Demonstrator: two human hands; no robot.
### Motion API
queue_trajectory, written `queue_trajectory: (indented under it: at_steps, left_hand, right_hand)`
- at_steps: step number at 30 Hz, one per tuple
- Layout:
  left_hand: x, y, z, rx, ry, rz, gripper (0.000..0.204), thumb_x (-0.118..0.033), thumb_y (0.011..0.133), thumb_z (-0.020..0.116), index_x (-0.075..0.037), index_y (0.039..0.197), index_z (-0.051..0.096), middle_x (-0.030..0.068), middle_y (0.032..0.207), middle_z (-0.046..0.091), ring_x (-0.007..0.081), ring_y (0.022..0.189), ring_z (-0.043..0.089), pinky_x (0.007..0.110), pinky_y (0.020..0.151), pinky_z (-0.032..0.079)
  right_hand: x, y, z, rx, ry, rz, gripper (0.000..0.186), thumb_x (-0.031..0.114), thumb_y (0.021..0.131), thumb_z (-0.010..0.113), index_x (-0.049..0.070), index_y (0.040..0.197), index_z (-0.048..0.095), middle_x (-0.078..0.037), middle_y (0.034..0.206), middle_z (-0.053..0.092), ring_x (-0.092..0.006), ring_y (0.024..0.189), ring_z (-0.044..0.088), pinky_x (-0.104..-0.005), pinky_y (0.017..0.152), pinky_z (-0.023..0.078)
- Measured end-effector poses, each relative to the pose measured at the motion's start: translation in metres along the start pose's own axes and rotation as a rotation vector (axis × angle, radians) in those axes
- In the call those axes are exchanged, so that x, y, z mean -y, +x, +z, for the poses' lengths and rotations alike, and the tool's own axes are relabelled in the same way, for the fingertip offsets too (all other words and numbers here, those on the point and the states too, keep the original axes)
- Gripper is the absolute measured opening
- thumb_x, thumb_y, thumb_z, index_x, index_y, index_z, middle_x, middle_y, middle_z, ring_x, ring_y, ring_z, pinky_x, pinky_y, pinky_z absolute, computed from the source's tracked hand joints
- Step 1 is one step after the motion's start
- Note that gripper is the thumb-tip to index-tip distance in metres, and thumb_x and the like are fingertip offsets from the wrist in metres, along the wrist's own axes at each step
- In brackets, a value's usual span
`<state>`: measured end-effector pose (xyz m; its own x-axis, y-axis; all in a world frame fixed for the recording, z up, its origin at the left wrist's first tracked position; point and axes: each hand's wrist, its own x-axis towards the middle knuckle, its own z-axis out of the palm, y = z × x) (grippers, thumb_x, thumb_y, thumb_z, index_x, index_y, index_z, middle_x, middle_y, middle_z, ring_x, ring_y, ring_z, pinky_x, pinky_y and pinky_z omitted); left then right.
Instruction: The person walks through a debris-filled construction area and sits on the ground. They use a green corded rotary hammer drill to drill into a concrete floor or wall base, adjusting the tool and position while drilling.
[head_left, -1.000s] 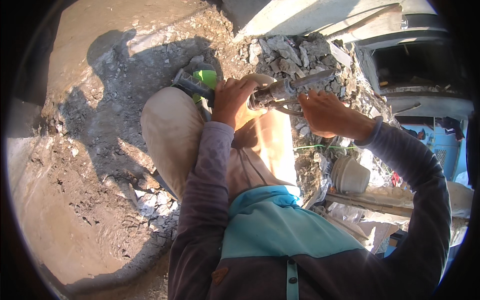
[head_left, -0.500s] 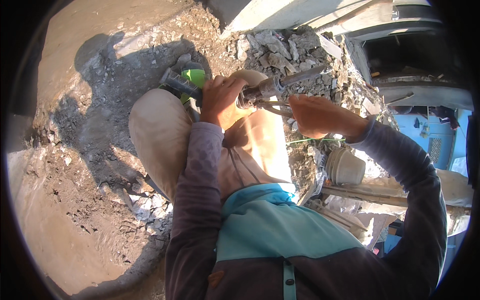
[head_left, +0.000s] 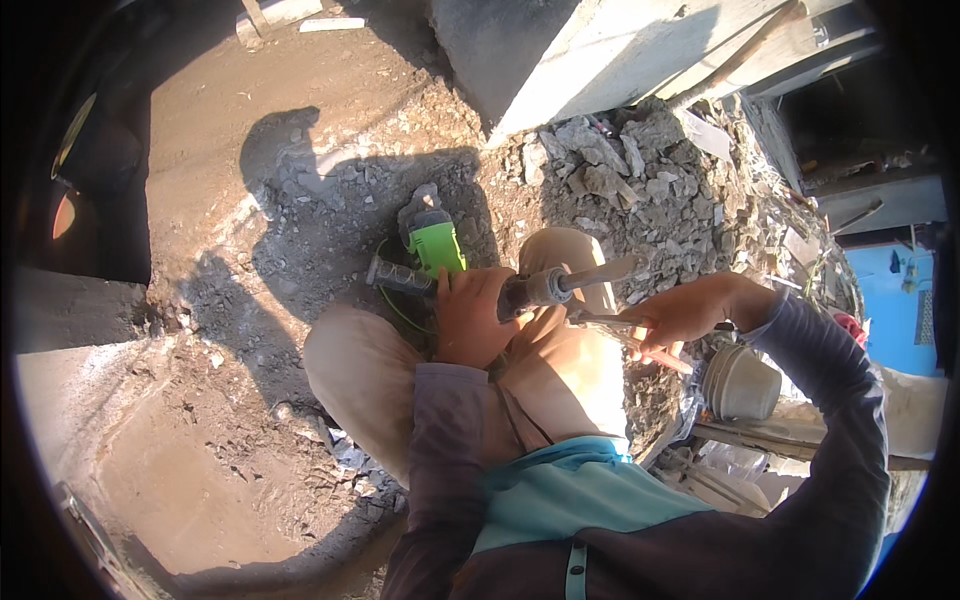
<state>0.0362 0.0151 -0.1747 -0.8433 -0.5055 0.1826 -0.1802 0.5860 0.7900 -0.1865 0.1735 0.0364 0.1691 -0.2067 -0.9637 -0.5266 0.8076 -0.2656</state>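
A green and black demolition hammer (head_left: 438, 248) lies across my knees, its dark ribbed side handle (head_left: 402, 278) to the left. From its metal chuck (head_left: 546, 288) a stout steel bit (head_left: 608, 271) points right. My left hand (head_left: 472, 318) is wrapped round the hammer between side handle and chuck. Just below the bit, my right hand (head_left: 690, 308) is closed on a slim metal hand tool with an orange-red handle (head_left: 664, 357), which looks like pliers. Its metal end (head_left: 592, 318) reaches toward the chuck; whether it touches is unclear. My fingers partly hide it.
Broken concrete rubble (head_left: 610, 185) is heaped ahead, below a pale concrete block (head_left: 600, 60). Stacked grey buckets (head_left: 738, 385) stand at right by a wooden plank (head_left: 760, 437). Loose dirt (head_left: 230, 460) and a low wall (head_left: 80, 310) lie to the left.
The whole view has shifted, so my body and the hammer sit lower and further right. My right hand's fingers have loosened and turned, and the orange-red handle now shows below them.
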Motion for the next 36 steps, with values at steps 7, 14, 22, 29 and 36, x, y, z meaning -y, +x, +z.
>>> queue_trajectory:
  at_steps: [7, 14, 22, 29, 36]
  left_hand:
    - [-0.049, -0.010, -0.014, 0.056, 0.080, -0.334, 0.072, -0.014, 0.071, 0.089, -0.017, 0.137, 0.062, 0.0083, 0.130, 0.063, 0.0333, 0.134, 0.051, 0.061, 0.125, 0.029]
    - [-0.065, 0.006, -0.053, 0.278, 0.296, -0.420, 0.068, -0.018, 0.077, 0.087, -0.018, 0.140, 0.060, 0.0107, 0.134, 0.062, 0.0368, 0.135, 0.052, 0.061, 0.121, 0.031]
    - [-0.042, 0.015, -0.094, 0.469, 0.233, -0.525, 0.077, -0.013, 0.070, 0.095, -0.009, 0.139, 0.062, 0.0180, 0.126, 0.069, 0.0402, 0.119, 0.065, 0.049, 0.108, 0.051]
    - [0.001, -0.005, -0.131, 0.607, 0.071, -0.235, 0.087, -0.014, 0.066, 0.098, -0.005, 0.143, 0.059, 0.0220, 0.129, 0.069, 0.0407, 0.115, 0.069, 0.047, 0.097, 0.057]
    - [-0.009, 0.009, -0.117, 0.666, 0.002, -0.247, 0.086, -0.008, 0.073, 0.094, -0.008, 0.149, 0.056, 0.0173, 0.141, 0.065, 0.0368, 0.128, 0.065, 0.042, 0.109, 0.053]
  right_hand:
    - [-0.043, -0.043, 0.020, -0.030, 0.670, -0.148, 0.056, 0.020, 0.108, 0.062, 0.004, 0.159, 0.044, -0.016, 0.129, 0.072, -0.0254, 0.115, 0.073, -0.0430, 0.103, 0.059]
    - [-0.029, -0.042, 0.090, -0.122, 1.551, -0.264, 0.024, 0.015, 0.109, 0.062, 0.004, 0.130, 0.059, -0.006, 0.088, 0.065, -0.0149, 0.066, 0.062, -0.0293, 0.055, 0.053]
    - [-0.003, -0.047, 0.104, 0.002, 1.693, -0.122, 0.025, 0.026, 0.110, 0.060, 0.006, 0.095, 0.061, -0.003, 0.067, 0.058, -0.0126, 0.050, 0.054, -0.0264, 0.037, 0.038]
    - [-0.007, -0.033, 0.127, 0.119, 1.873, -0.128, 0.015, 0.018, 0.110, 0.059, 0.006, 0.101, 0.059, -0.004, 0.073, 0.062, -0.0142, 0.056, 0.059, -0.0281, 0.044, 0.046]
    - [0.034, -0.006, 0.168, -0.043, 2.080, -0.065, 0.014, 0.014, 0.108, 0.061, 0.006, 0.115, 0.053, -0.008, 0.091, 0.068, -0.0143, 0.062, 0.062, -0.0272, 0.045, 0.046]
